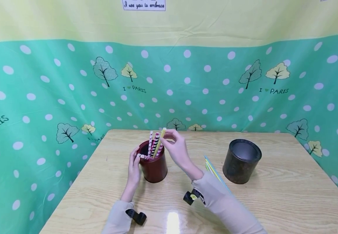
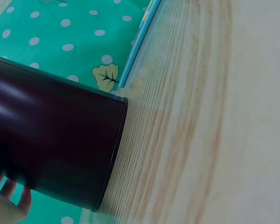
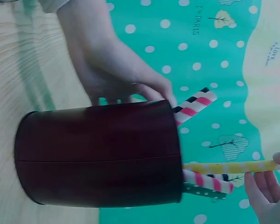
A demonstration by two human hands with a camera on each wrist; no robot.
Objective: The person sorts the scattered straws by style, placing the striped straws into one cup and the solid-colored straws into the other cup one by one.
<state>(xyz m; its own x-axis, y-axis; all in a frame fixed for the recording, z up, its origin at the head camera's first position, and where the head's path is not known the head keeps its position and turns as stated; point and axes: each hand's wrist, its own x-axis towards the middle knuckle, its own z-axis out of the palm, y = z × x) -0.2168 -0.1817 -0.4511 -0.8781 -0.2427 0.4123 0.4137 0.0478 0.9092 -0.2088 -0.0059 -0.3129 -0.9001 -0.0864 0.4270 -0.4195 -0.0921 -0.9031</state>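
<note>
A dark red can (image 1: 155, 170) stands upright on the wooden table, with several patterned paper straws (image 1: 150, 144) leaning in it. My left hand (image 1: 133, 167) holds the can from its left side, fingers around the wall near the rim. Above the rim, my right hand (image 1: 177, 148) pinches the upper part of a yellow straw with white dots (image 3: 224, 168), whose lower end is hidden inside the can. Pink-striped straws (image 3: 207, 181) stick out beside it in the right wrist view. In the left wrist view, fingertips (image 2: 24, 200) touch the can wall.
A dark, open-topped can (image 1: 239, 169) stands on the right of the table (image 1: 288, 182). Several thin blue, yellow and green sticks (image 1: 212, 168) lie between it and the red can, partly behind my right sleeve. A green dotted curtain (image 1: 186, 87) hangs behind the table.
</note>
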